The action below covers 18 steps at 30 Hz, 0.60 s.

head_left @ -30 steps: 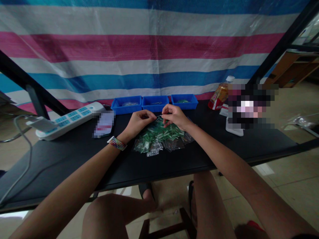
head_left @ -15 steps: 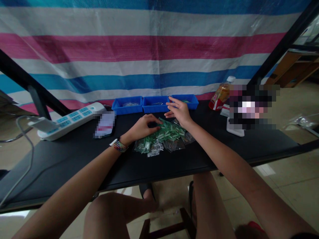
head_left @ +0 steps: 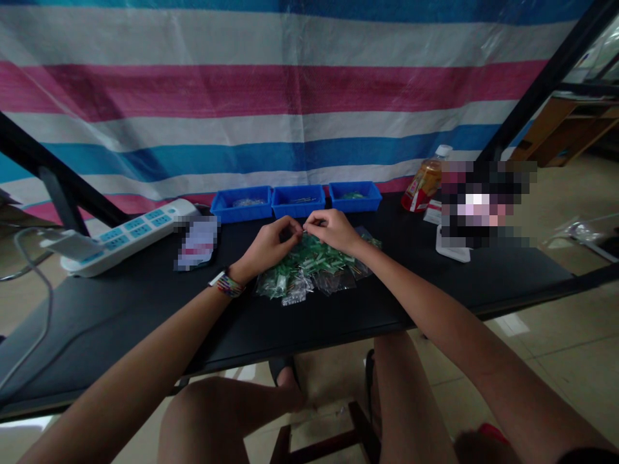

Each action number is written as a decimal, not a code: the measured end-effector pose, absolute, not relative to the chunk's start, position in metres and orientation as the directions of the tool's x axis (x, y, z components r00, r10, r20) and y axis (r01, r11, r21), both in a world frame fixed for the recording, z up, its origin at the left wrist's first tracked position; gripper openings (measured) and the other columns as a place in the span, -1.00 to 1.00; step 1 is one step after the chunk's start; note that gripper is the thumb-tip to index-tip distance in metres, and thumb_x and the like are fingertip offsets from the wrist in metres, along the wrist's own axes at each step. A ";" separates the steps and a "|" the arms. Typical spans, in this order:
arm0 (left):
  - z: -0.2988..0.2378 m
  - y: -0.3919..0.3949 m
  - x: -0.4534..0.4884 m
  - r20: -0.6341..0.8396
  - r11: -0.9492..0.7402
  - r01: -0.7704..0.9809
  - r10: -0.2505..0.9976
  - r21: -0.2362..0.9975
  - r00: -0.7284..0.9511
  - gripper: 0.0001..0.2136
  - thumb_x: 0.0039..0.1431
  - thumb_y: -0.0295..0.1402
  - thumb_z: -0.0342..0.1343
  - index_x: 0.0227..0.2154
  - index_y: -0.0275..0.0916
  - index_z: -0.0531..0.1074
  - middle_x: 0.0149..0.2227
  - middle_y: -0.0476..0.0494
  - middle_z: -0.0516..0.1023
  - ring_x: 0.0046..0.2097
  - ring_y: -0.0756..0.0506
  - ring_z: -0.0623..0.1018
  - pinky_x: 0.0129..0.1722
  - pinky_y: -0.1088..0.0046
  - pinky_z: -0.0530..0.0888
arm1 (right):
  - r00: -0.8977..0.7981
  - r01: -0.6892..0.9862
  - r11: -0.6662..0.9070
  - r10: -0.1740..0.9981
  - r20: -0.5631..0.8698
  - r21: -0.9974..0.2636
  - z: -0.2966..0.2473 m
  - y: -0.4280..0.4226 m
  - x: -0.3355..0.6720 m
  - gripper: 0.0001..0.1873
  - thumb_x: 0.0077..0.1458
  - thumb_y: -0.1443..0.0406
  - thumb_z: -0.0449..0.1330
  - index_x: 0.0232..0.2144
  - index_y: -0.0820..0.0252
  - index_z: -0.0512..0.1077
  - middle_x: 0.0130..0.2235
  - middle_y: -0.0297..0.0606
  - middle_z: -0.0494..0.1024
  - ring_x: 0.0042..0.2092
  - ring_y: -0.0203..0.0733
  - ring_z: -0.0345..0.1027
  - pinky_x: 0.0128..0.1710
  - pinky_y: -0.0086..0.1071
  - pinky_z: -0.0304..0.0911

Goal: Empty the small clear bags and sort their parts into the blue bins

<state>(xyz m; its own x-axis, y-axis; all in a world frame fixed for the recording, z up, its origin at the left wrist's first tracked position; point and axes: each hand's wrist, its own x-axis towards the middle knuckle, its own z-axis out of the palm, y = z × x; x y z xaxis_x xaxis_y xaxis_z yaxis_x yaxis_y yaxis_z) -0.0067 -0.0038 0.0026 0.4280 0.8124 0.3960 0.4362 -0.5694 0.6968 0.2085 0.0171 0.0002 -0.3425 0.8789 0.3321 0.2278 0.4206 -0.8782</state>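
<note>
A heap of small clear bags with green parts point(head_left: 316, 267) lies on the black table point(head_left: 145, 303). Above its far edge my left hand point(head_left: 271, 243) and my right hand point(head_left: 333, 229) meet, fingertips nearly touching. Both are pinched on a small thin piece between them that is too small to name. A striped band is on my left wrist. Three blue trays stand in a row behind the hands: the left tray point(head_left: 242, 203), the middle tray point(head_left: 298, 200) and the right tray point(head_left: 354, 196).
A white power strip point(head_left: 130, 232) with a cable lies at the left. A bottle of amber drink point(head_left: 425, 180) and a white stand point(head_left: 452, 248) are at the right. A striped tarp hangs behind the table. My knees and a stool show below the table's edge.
Half a second ago my right hand reached open toward the blue trays and my left lay on the bags. Both have come back together in a pinch above the heap.
</note>
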 end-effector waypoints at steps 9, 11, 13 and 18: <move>0.008 -0.005 -0.004 0.442 -0.528 0.344 0.846 0.777 0.299 -0.77 0.29 -0.15 0.26 -0.22 -0.23 0.56 -0.24 -0.15 0.64 -0.19 -0.14 0.58 -0.13 0.34 0.47 | -0.356 0.008 0.241 0.908 0.222 -0.971 0.005 0.016 0.206 -0.83 0.05 0.24 0.40 -0.34 0.16 0.52 -0.41 -0.31 0.60 -0.49 -0.24 0.50 -0.58 -0.44 0.33; 0.009 -0.005 -0.003 0.434 -0.509 0.313 0.856 0.802 0.281 -0.76 0.27 -0.14 0.28 -0.23 -0.24 0.55 -0.24 -0.15 0.62 -0.21 -0.13 0.57 -0.13 0.35 0.46 | -0.344 -0.022 0.209 0.917 0.203 -0.978 0.007 0.015 0.205 -0.82 0.04 0.23 0.40 -0.34 0.15 0.50 -0.39 -0.31 0.61 -0.48 -0.26 0.50 -0.56 -0.44 0.37; 0.010 -0.005 -0.002 0.416 -0.485 0.275 0.868 0.830 0.272 -0.73 0.25 -0.11 0.30 -0.24 -0.24 0.54 -0.27 -0.13 0.61 -0.23 -0.12 0.56 -0.15 0.35 0.46 | -0.333 -0.046 0.204 0.920 0.208 -0.978 0.008 0.015 0.205 -0.82 0.03 0.23 0.40 -0.36 0.15 0.48 -0.38 -0.33 0.59 -0.46 -0.27 0.49 -0.55 -0.44 0.40; 0.010 -0.002 -0.002 0.351 -0.412 0.260 0.903 0.873 0.248 -0.62 0.28 0.04 0.23 -0.39 -0.21 0.53 -0.42 -0.10 0.56 -0.34 -0.10 0.50 -0.28 0.38 0.40 | -0.304 -0.078 0.283 0.906 0.293 -0.956 0.006 0.016 0.204 -0.81 -0.01 0.22 0.40 -0.38 0.13 0.47 -0.41 -0.36 0.52 -0.37 -0.19 0.51 -0.51 -0.40 0.45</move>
